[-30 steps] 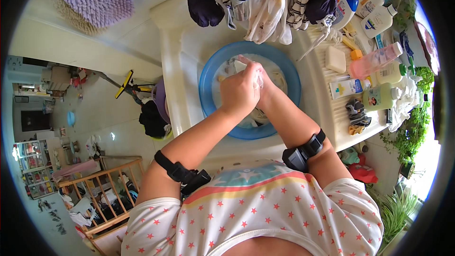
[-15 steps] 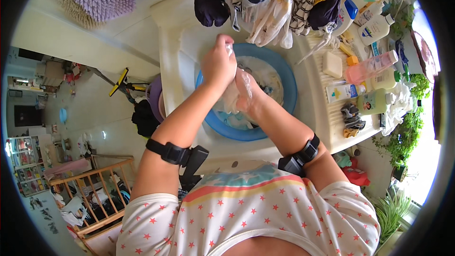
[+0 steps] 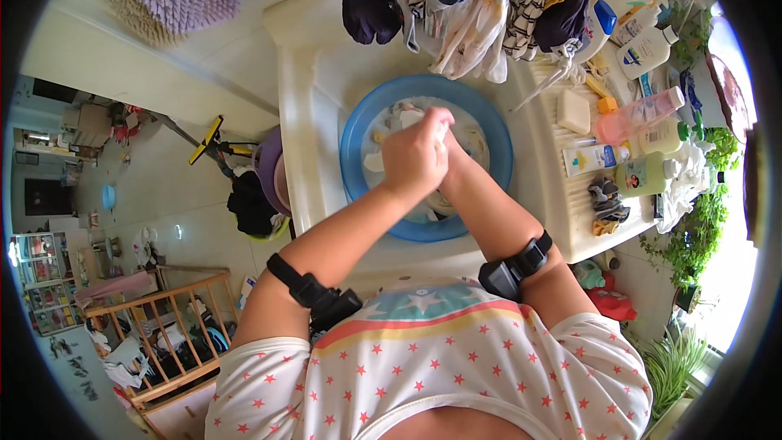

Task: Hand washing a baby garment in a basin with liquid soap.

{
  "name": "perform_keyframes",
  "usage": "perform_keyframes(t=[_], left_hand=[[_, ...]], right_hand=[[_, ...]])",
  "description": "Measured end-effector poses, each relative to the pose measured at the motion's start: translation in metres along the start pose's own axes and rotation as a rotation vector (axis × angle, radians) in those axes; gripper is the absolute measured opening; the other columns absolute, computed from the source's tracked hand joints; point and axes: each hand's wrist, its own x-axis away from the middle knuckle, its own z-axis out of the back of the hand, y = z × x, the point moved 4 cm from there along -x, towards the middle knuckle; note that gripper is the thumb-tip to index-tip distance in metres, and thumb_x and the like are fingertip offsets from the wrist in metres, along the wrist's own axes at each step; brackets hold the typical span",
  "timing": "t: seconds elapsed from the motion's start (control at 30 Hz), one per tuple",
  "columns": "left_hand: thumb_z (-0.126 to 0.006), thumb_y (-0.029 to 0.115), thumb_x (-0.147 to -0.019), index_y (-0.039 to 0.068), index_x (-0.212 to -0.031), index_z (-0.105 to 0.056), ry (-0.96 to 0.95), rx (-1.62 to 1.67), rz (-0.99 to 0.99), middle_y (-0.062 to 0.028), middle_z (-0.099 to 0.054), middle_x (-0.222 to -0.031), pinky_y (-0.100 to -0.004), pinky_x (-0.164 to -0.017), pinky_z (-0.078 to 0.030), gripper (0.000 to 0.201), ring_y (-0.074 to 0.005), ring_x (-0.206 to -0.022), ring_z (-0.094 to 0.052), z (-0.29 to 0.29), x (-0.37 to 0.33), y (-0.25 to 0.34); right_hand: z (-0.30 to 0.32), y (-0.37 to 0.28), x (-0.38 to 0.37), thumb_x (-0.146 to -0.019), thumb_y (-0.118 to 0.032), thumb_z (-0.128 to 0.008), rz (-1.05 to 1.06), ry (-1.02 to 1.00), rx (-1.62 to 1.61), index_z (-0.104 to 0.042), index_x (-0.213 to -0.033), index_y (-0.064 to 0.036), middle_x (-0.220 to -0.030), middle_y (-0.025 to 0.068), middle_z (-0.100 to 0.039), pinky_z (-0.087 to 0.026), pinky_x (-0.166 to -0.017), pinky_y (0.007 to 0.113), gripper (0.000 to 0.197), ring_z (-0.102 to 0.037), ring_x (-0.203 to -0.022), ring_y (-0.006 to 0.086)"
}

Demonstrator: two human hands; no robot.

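Note:
Over a round blue basin (image 3: pixel 353 187) my two hands are pressed together. My left hand (image 3: pixel 414 159) is closed, its fingers wrapped round a wet white cloth (image 3: pixel 444 132), of which only a little shows. Partly hidden behind it, my right hand (image 3: pixel 458 165) is closed against the same cloth. Cloudy water fills the basin, and pale, soaked laundry (image 3: pixel 407 118) lies in it around and below my hands. The basin stands inside a cream-coloured sink (image 3: pixel 300 106).
A heap of clothes (image 3: pixel 481 24) hangs over the sink's far side. On the ribbed ledge at right lie a soap bar (image 3: pixel 573 111), a pink bottle (image 3: pixel 639 116), a tube (image 3: pixel 595 158) and several other bottles. A purple basin (image 3: pixel 267 171) stands left of the sink.
Both hands have moved right and nearer to me, from the basin's left rim to over its middle. The white cloth that hung below them is now mostly hidden.

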Motion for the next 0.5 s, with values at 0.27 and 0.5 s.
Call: perform_keyframes(t=[0.27,0.5], left_hand=[[-0.063,0.018,-0.077,0.006,-0.097,-0.055,-0.193,0.728,0.723,-0.0052,-0.061,-0.077,-0.0316,-0.059,-0.045,0.025,-0.0175,-0.066,-0.058,0.024,-0.005,-0.092],[-0.068,0.016,-0.074,-0.002,-0.104,-0.053,-0.68,0.696,0.734,-0.0046,-0.059,-0.091,-0.0253,-0.071,-0.044,0.038,-0.0114,-0.079,-0.055,0.049,0.023,-0.07]], right_hand=[[-0.053,-0.022,0.018,-0.087,-0.044,-0.04,-0.117,-0.009,-0.022,-0.055,-0.091,-0.0044,-0.089,0.0087,-0.06,-0.046,-0.075,0.038,0.043,-0.058,-0.079,0.0234],[-0.02,-0.056,0.021,-0.081,-0.033,-0.055,0.044,-0.028,0.161,-0.056,-0.089,-0.0036,-0.087,0.0089,-0.061,-0.046,-0.076,0.037,0.031,-0.058,-0.079,0.0223]])
